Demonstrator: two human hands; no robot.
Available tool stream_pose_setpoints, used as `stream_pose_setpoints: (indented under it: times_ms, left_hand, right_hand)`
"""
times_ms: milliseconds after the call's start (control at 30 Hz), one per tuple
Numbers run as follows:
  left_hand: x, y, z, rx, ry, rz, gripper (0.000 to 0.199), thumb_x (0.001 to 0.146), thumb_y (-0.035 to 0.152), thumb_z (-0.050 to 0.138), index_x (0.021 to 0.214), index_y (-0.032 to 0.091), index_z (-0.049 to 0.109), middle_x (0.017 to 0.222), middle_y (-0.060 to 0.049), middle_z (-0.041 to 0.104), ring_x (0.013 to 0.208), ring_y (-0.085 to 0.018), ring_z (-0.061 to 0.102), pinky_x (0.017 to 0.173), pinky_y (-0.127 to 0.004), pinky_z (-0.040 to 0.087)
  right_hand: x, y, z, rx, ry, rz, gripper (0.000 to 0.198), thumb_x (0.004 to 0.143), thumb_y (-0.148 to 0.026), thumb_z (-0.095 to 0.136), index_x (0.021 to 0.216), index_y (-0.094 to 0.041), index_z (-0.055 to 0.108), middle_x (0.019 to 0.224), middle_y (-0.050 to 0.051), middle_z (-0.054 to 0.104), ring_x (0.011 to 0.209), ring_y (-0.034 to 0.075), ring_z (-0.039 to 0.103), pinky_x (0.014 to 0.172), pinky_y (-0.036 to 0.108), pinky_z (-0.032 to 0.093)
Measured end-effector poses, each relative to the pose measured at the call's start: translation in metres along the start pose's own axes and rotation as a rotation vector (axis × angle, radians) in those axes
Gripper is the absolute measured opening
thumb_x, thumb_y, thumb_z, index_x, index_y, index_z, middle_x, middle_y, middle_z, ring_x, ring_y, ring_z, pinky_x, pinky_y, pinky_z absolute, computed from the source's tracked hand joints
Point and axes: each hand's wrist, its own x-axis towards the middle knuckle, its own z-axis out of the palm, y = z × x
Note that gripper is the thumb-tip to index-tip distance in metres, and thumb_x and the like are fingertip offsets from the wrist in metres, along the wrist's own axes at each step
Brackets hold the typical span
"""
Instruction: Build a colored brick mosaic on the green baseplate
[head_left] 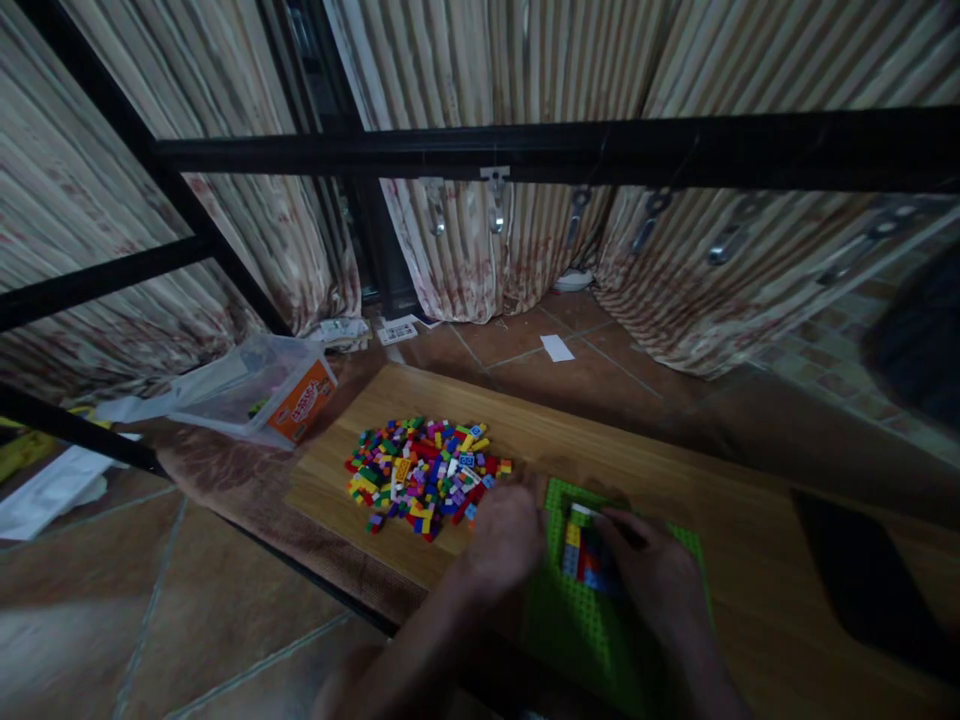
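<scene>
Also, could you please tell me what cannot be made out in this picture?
All in the head view:
- Left hand: motion-blurred, so whether it holds anything is unclear.
- Brick build on the green baseplate: its right side is covered by the right hand, whose grip is also unclear.
- Orange label on the plastic box: lettering too small and blurred to read.
- Dark shape: blurred and cut off by the right edge.

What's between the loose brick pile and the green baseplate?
In the head view, the left hand lies between the brick pile and baseplate, with some wooden tabletop showing beyond it.
</scene>
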Motion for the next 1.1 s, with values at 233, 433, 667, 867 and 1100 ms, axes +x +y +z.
stream_pose_setpoints:
  times_ms: [233, 433, 667, 867, 1100]
  left_hand:
    - [0.005, -0.03, -0.016, 0.25, 0.139, -0.086, 0.014, 0.083, 0.021, 0.054, 0.092, 0.017, 0.064, 0.099, -0.009, 0.066, 0.097, -0.021, 0.06, 0.087, -0.031, 0.045]
    - [0.009, -0.025, -0.005, 0.395, 0.138, -0.118, 0.016, 0.083, 0.016, 0.05, 0.089, 0.014, 0.064, 0.101, -0.013, 0.064, 0.096, -0.025, 0.06, 0.079, -0.032, 0.047]
    - [0.01, -0.024, -0.009, 0.3, 0.224, 0.004, 0.014, 0.086, 0.016, 0.048, 0.088, 0.016, 0.062, 0.099, -0.011, 0.063, 0.096, -0.023, 0.06, 0.083, -0.032, 0.045]
    - [-0.003, -0.001, -0.01, -0.042, 0.075, 0.072, 0.015, 0.091, 0.02, 0.043, 0.095, 0.018, 0.057, 0.084, -0.004, 0.065, 0.075, -0.017, 0.063, 0.067, -0.026, 0.044]
    - [-0.008, 0.016, 0.011, -0.225, -0.033, 0.169, 0.015, 0.088, 0.016, 0.045, 0.09, 0.019, 0.06, 0.084, -0.003, 0.067, 0.075, -0.015, 0.063, 0.066, -0.023, 0.044]
  right_hand:
    - [0.0, -0.002, 0.001, -0.063, 0.006, -0.02, 0.039, 0.079, -0.054, 0.052, 0.092, -0.024, 0.072, 0.095, 0.007, 0.07, 0.078, 0.024, 0.064, 0.073, 0.037, 0.047]
    - [0.003, 0.001, -0.004, 0.036, 0.075, -0.006, 0.04, 0.084, -0.049, 0.047, 0.093, -0.02, 0.072, 0.096, 0.01, 0.072, 0.083, 0.024, 0.066, 0.077, 0.037, 0.048]
    - [0.005, 0.004, -0.02, 0.264, 0.307, 0.05, 0.041, 0.083, -0.051, 0.051, 0.089, -0.016, 0.072, 0.091, 0.012, 0.073, 0.085, 0.026, 0.067, 0.078, 0.038, 0.049]
    - [0.003, -0.003, -0.019, 0.478, 0.36, -0.02, 0.031, 0.082, -0.045, 0.057, 0.088, -0.017, 0.071, 0.092, 0.009, 0.073, 0.088, 0.023, 0.066, 0.082, 0.037, 0.05]
    - [-0.006, -0.011, -0.014, 0.533, 0.06, -0.181, 0.029, 0.083, -0.04, 0.06, 0.105, -0.024, 0.068, 0.105, 0.007, 0.07, 0.094, 0.02, 0.064, 0.082, 0.035, 0.05]
